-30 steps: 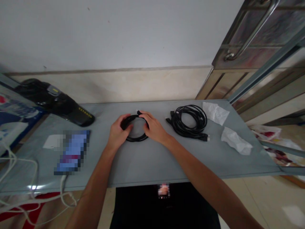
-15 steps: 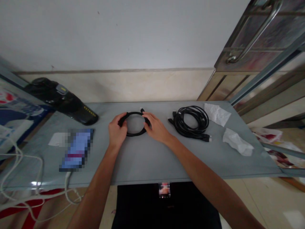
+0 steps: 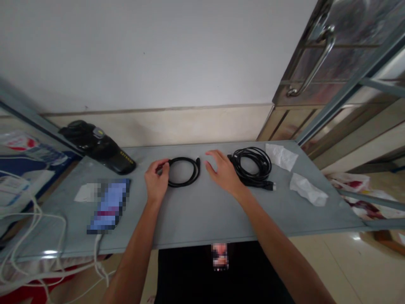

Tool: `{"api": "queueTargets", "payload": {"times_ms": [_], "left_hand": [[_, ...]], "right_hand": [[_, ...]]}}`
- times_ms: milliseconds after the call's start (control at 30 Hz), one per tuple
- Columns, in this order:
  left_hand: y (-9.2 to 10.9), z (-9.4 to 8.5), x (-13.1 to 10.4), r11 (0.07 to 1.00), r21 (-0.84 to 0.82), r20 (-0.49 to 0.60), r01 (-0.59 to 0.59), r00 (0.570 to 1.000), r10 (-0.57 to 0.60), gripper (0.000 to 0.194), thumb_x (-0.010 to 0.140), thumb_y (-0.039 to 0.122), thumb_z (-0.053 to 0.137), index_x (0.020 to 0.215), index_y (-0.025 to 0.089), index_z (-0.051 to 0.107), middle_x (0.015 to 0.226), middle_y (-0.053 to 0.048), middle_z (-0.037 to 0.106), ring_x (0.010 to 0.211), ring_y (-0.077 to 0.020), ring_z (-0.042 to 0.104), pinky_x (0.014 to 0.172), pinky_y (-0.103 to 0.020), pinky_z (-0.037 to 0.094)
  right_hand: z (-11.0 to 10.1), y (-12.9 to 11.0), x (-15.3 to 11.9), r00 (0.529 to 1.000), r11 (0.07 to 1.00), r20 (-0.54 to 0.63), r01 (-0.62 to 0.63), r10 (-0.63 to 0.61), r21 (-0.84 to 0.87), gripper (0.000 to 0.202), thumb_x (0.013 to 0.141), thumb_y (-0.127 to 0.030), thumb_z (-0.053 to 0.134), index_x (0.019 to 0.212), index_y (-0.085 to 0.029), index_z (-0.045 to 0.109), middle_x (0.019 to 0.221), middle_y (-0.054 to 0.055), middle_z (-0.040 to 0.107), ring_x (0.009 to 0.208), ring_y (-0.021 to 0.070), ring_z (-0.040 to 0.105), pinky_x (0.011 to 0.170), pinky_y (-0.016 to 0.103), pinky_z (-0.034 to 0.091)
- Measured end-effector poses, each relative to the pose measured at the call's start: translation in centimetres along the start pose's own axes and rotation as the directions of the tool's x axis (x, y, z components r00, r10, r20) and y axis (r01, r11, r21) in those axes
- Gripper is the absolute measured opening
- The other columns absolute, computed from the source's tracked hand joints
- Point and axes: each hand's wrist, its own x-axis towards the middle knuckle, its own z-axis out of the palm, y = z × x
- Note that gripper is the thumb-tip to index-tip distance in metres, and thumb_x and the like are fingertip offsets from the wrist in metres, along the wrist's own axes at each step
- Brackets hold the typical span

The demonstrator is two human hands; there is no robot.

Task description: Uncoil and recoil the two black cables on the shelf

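Observation:
A black cable (image 3: 185,184) lies coiled in a single ring on the grey tabletop (image 3: 196,215). My left hand (image 3: 157,179) is closed on the left side of this ring, thumb and fingers pinching it. To the right of the ring, my right hand (image 3: 224,172) hovers with its fingers apart and nothing in them. It is between the ring and a thicker bundle of black cables (image 3: 253,164), covering part of that bundle's left edge. Connector ends stick out of the bundle at its lower right.
A black handheld device (image 3: 106,150) with yellow lettering lies at the back left. Before it are a blurred-out phone (image 3: 110,207), a white paper (image 3: 86,192) and white cords (image 3: 34,207). Two crumpled white wrappers (image 3: 281,156) lie on the right. A wall runs behind the table.
My right hand has let go of the cable ring and moved right, toward the cable bundle. My left hand stays on the ring. The whole view has shifted slightly.

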Motion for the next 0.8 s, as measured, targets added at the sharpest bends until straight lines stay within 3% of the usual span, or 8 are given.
{"api": "queueTargets", "payload": {"times_ms": [133, 233, 300, 400, 533, 633, 733, 800], "left_hand": [[1.0, -0.3, -0.2, 0.995, 0.045, -0.079, -0.088, 0.993, 0.091, 0.034, 0.109, 0.049, 0.064, 0.121, 0.020, 0.077, 0.120, -0.013, 0.083, 0.108, -0.0280, 0.079, 0.105, -0.047, 0.064], [1.7, -0.3, -0.5, 0.977, 0.105, -0.095, -0.183, 0.976, 0.194, 0.032, 0.112, 0.049, 0.063, 0.123, 0.021, 0.075, 0.122, -0.012, 0.081, 0.108, -0.0275, 0.076, 0.106, -0.047, 0.061], [2.0, -0.2, -0.8, 0.950, 0.129, -0.063, -0.285, 0.953, 0.295, 0.027, 0.112, 0.046, 0.065, 0.120, 0.021, 0.074, 0.119, -0.011, 0.080, 0.109, -0.0287, 0.075, 0.106, -0.048, 0.060], [2.3, -0.1, -1.1, 0.893, 0.131, 0.007, -0.431, 0.901, 0.434, 0.020, 0.112, 0.040, 0.067, 0.116, 0.022, 0.074, 0.113, -0.011, 0.080, 0.110, -0.0304, 0.074, 0.107, -0.049, 0.058], [2.4, -0.2, -1.5, 0.870, 0.128, 0.065, -0.476, 0.879, 0.472, 0.021, 0.112, 0.040, 0.068, 0.120, 0.022, 0.075, 0.106, -0.009, 0.080, 0.103, -0.0291, 0.075, 0.104, -0.048, 0.060], [2.4, -0.2, -1.7, 0.881, 0.132, 0.082, -0.454, 0.891, 0.446, 0.027, 0.111, 0.045, 0.069, 0.124, 0.022, 0.075, 0.103, -0.008, 0.079, 0.097, -0.0274, 0.076, 0.102, -0.046, 0.061], [2.3, -0.3, -1.9, 0.889, 0.122, 0.084, -0.441, 0.897, 0.433, 0.029, 0.111, 0.047, 0.068, 0.124, 0.022, 0.076, 0.102, -0.008, 0.080, 0.095, -0.0268, 0.076, 0.102, -0.046, 0.062], [2.3, -0.3, -1.9, 0.893, 0.122, 0.077, -0.434, 0.901, 0.428, 0.030, 0.111, 0.048, 0.068, 0.123, 0.022, 0.076, 0.101, -0.008, 0.080, 0.095, -0.0267, 0.076, 0.101, -0.045, 0.062]], "right_hand": [[-4.9, 1.4, -3.6, 0.998, 0.969, -0.012, -0.058, 0.057, -0.241, 0.061, 0.110, -0.062, 0.069, 0.155, -0.022, 0.061, 0.148, 0.019, 0.072, 0.141, 0.0403, 0.066, 0.124, 0.063, 0.053], [-6.8, 3.2, -7.2, 0.993, 0.919, 0.057, -0.072, 0.102, -0.389, 0.074, 0.105, -0.066, 0.074, 0.162, -0.020, 0.058, 0.155, 0.022, 0.067, 0.146, 0.0448, 0.063, 0.125, 0.068, 0.052], [-7.2, 4.1, -9.0, 0.993, 0.909, 0.068, -0.065, 0.101, -0.413, 0.068, 0.108, -0.058, 0.072, 0.163, -0.021, 0.058, 0.159, 0.021, 0.064, 0.148, 0.0433, 0.061, 0.126, 0.067, 0.053], [-6.9, 4.8, -10.4, 0.997, 0.914, -0.011, -0.071, 0.073, -0.400, 0.058, 0.111, -0.047, 0.066, 0.162, -0.020, 0.058, 0.169, 0.023, 0.053, 0.157, 0.0416, 0.053, 0.130, 0.065, 0.050], [-6.4, 5.1, -10.7, 0.985, 0.900, -0.138, -0.155, 0.108, -0.407, 0.072, 0.108, -0.052, 0.070, 0.168, -0.017, 0.050, 0.176, 0.027, 0.041, 0.164, 0.0451, 0.043, 0.131, 0.070, 0.047], [-6.2, 5.3, -10.9, 0.968, 0.889, -0.199, -0.223, 0.153, -0.400, 0.092, 0.105, -0.060, 0.074, 0.176, -0.015, 0.037, 0.166, 0.029, 0.054, 0.156, 0.0464, 0.053, 0.127, 0.071, 0.049], [-6.0, 5.7, -11.1, 0.943, 0.895, -0.256, -0.294, 0.214, -0.334, 0.111, 0.105, -0.065, 0.074, 0.182, -0.009, 0.017, 0.143, 0.026, 0.073, 0.138, 0.0444, 0.068, 0.120, 0.068, 0.053], [-5.9, 5.9, -11.2, 0.938, 0.905, -0.245, -0.312, 0.245, -0.290, 0.110, 0.107, -0.065, 0.071, 0.181, -0.007, 0.015, 0.130, 0.023, 0.079, 0.129, 0.0420, 0.074, 0.116, 0.064, 0.056]]}}
